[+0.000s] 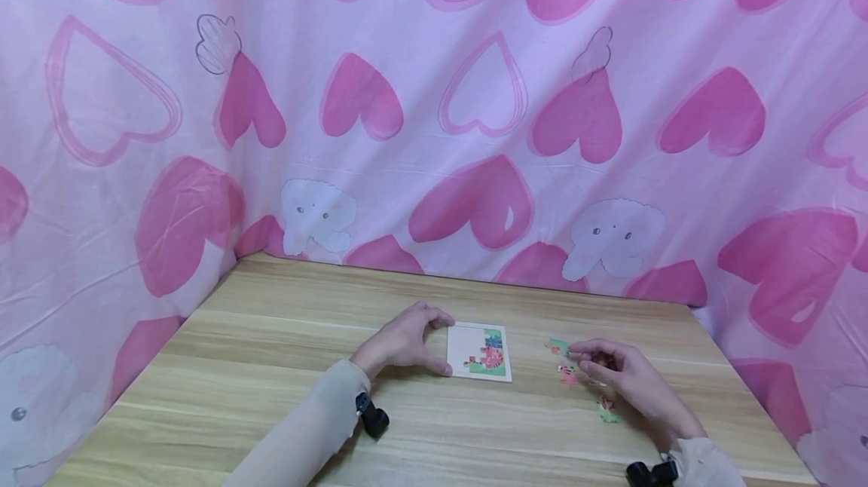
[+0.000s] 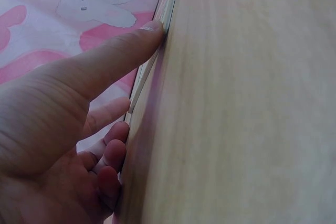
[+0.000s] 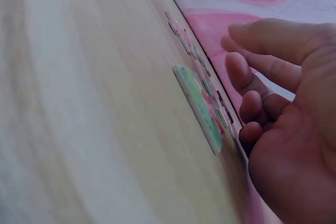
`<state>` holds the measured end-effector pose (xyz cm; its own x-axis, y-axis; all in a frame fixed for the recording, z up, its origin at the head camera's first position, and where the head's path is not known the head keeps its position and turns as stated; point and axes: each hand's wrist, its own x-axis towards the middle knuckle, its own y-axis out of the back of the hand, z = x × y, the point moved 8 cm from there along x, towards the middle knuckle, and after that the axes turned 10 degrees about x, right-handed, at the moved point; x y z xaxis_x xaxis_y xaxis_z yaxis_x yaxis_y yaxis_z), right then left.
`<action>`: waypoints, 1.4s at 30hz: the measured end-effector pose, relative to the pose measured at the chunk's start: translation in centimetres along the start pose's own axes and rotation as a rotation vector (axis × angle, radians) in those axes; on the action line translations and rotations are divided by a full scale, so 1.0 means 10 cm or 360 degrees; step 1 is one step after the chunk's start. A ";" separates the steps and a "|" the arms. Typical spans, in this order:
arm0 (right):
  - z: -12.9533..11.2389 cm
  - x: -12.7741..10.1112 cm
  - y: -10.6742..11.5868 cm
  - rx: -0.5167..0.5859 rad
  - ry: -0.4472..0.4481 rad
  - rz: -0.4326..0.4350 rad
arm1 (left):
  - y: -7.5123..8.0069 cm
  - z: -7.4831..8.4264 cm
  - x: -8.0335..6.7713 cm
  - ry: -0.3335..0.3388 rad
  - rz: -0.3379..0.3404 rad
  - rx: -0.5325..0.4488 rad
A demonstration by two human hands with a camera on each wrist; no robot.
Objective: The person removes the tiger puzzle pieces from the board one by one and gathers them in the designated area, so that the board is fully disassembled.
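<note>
At the middle of the wooden table lies a square puzzle tray (image 1: pixel 464 345) with several joined pieces (image 1: pixel 491 356) along its right and lower sides. My left hand (image 1: pixel 404 338) holds the tray's left edge, thumb at the near corner and index finger at the far one. To the right, my right hand (image 1: pixel 629 378) hovers with loosely bent fingers over loose jigsaw pieces. Among these are a green-topped piece (image 1: pixel 557 346), a pink piece (image 1: pixel 566 375) and a green-and-red piece (image 1: pixel 607 410). Nothing shows between the right thumb and fingers in the right wrist view.
The wooden table (image 1: pixel 305 321) backs onto a pink curtain (image 1: pixel 420 170) printed with hearts. This fabric also hangs along the left and right sides. Both wrists wear a small black camera (image 1: pixel 372 416).
</note>
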<state>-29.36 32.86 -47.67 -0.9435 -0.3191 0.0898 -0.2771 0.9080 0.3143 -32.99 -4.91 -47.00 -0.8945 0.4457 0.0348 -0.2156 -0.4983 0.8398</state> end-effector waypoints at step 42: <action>-0.75 0.64 -1.14 0.0149 0.0176 -0.0184 | 0.00 0.00 -0.02 0.0012 -0.0012 -0.0039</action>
<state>-30.88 18.46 -43.59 -0.8801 -0.4460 0.1630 -0.4032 0.8832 0.2395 -32.77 -4.99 -47.02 -0.8958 0.4437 0.0243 -0.2318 -0.5133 0.8263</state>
